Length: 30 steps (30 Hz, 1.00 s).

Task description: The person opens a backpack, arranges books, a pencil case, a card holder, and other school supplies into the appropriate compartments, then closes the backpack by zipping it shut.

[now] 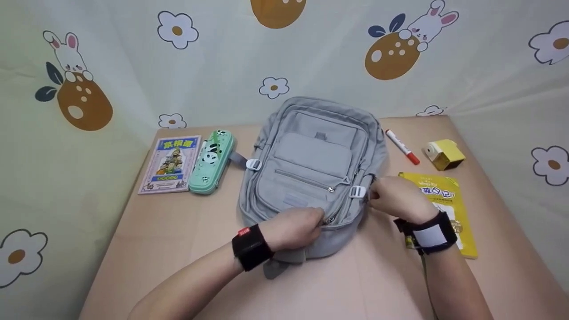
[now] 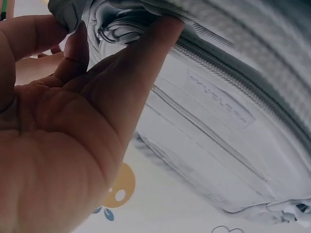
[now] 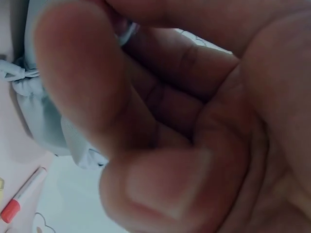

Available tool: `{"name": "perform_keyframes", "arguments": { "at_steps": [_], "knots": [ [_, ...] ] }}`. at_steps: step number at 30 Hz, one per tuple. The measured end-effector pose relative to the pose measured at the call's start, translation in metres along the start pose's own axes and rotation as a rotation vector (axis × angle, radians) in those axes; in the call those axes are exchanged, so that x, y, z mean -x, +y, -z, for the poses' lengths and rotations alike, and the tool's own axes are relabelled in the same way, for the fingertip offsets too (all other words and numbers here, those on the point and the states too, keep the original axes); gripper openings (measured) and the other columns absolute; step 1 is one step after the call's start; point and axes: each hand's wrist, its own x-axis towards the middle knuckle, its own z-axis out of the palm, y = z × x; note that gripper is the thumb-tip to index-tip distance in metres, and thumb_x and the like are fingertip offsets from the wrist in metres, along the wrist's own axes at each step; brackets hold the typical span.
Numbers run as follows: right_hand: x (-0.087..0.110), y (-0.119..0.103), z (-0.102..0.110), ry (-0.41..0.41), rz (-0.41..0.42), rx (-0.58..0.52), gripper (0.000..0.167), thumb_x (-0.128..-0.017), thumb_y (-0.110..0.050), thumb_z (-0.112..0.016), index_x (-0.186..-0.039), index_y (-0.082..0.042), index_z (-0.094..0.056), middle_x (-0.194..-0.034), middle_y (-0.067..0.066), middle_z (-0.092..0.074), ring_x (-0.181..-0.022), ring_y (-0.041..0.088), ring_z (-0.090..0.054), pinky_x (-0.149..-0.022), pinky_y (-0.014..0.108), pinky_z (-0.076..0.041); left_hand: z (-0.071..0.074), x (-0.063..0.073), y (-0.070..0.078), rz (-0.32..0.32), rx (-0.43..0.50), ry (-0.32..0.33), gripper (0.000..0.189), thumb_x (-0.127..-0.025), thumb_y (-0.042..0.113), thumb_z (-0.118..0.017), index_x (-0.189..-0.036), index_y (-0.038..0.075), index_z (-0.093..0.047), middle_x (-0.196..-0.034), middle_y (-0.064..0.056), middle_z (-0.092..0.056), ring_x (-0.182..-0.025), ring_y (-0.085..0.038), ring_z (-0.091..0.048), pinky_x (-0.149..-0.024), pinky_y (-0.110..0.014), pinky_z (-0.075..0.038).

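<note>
A grey backpack (image 1: 311,153) lies front side up, tilted slightly, between both hands. At its lower right edge, my left hand (image 1: 295,227) grips the grey fabric beside an open-looking zipper (image 1: 330,219). The left wrist view shows the thumb against the bag (image 2: 209,145) and the fingers curled at a fold of cloth (image 2: 68,13). My right hand (image 1: 402,200) is at the bag's right side, just below a white buckle (image 1: 357,192), with fingers curled. In the right wrist view a small shiny piece (image 3: 127,34) shows between its fingertips; the rest is hidden by the fingers.
Left of the bag lie a purple book (image 1: 171,164) and a green panda pencil case (image 1: 212,162). To the right are a red-capped marker (image 1: 402,146), a yellow pencil sharpener (image 1: 444,154) and a yellow book (image 1: 462,218), partly under the right wrist. A patterned curtain (image 1: 213,80) surrounds the table (image 1: 178,240).
</note>
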Motion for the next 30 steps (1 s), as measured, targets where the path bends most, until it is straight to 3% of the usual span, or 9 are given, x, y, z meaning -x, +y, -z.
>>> {"name": "perform_keyframes", "arguments": {
  "at_steps": [7,19,24,30],
  "knots": [
    [0.008,-0.012,0.001,0.012,0.031,0.021,0.025,-0.079,-0.004,-0.066,-0.062,-0.016,-0.052,-0.056,-0.004,-0.043,-0.05,0.016,-0.046,-0.048,0.03,-0.036,0.002,-0.002,-0.002,0.042,0.077,-0.015,0.006,-0.102,0.016,-0.053,-0.097,0.015,-0.055,-0.084,0.003,-0.058,-0.078,-0.016,-0.058,-0.073,-0.035,-0.053],
    [0.016,-0.036,-0.003,-0.009,0.134,0.056,0.026,-0.081,-0.01,-0.069,-0.061,-0.02,-0.055,-0.053,-0.009,-0.045,-0.046,0.01,-0.045,-0.044,0.029,-0.037,0.001,0.0,-0.005,-0.018,0.052,0.031,0.01,-0.102,0.018,-0.054,-0.092,0.016,-0.055,-0.078,0.006,-0.055,-0.071,-0.013,-0.056,-0.064,-0.03,-0.048],
    [0.016,-0.034,-0.003,-0.006,0.134,0.065,0.026,-0.082,-0.011,-0.068,-0.061,-0.02,-0.055,-0.054,-0.008,-0.045,-0.046,0.01,-0.045,-0.045,0.029,-0.037,0.003,0.009,-0.007,-0.071,0.046,0.045,0.01,-0.101,0.021,-0.058,-0.094,0.016,-0.062,-0.08,0.009,-0.058,-0.07,-0.01,-0.056,-0.064,-0.028,-0.048],
    [0.016,-0.032,-0.002,-0.005,0.135,0.053,0.025,-0.082,-0.011,-0.068,-0.062,-0.021,-0.057,-0.055,-0.009,-0.047,-0.047,0.011,-0.046,-0.046,0.03,-0.039,0.009,0.029,-0.015,-0.094,-0.008,0.036,0.011,-0.095,0.021,-0.063,-0.085,0.017,-0.061,-0.074,0.009,-0.054,-0.065,-0.01,-0.053,-0.058,-0.029,-0.046]
  ]
}}
